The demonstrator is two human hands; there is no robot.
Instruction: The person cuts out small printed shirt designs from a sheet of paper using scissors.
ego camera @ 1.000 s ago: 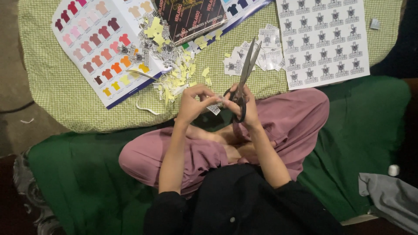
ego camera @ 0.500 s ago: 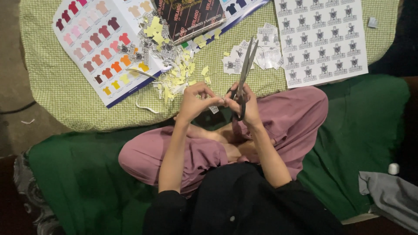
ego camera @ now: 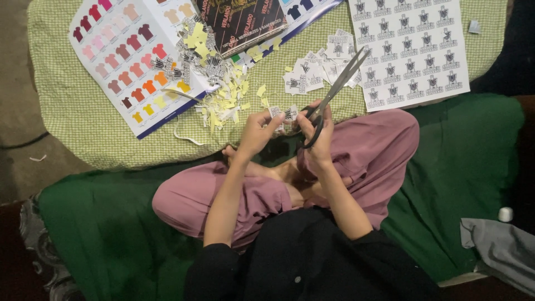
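My left hand (ego camera: 258,129) pinches a small printed paper cutout (ego camera: 285,113) above my crossed legs in pink trousers (ego camera: 234,195). My right hand (ego camera: 315,131) grips black-handled scissors (ego camera: 336,88), whose blades point up and right, nearly closed, over the checked cloth. The scissors' pivot sits just right of the cutout. Both hands are close together, almost touching.
A green checked cloth (ego camera: 83,117) carries a colour chart of small shirts (ego camera: 125,56), a dark booklet (ego camera: 239,22), yellow paper scraps (ego camera: 228,97), cut labels (ego camera: 312,69) and a white sheet of printed labels (ego camera: 409,47). A green mat (ego camera: 462,167) lies underneath; grey cloth (ego camera: 499,251) at lower right.
The hands stay in nearly the same spot. The scissors have tilted slightly more to the right and the cutout has been turned a little between my fingers.
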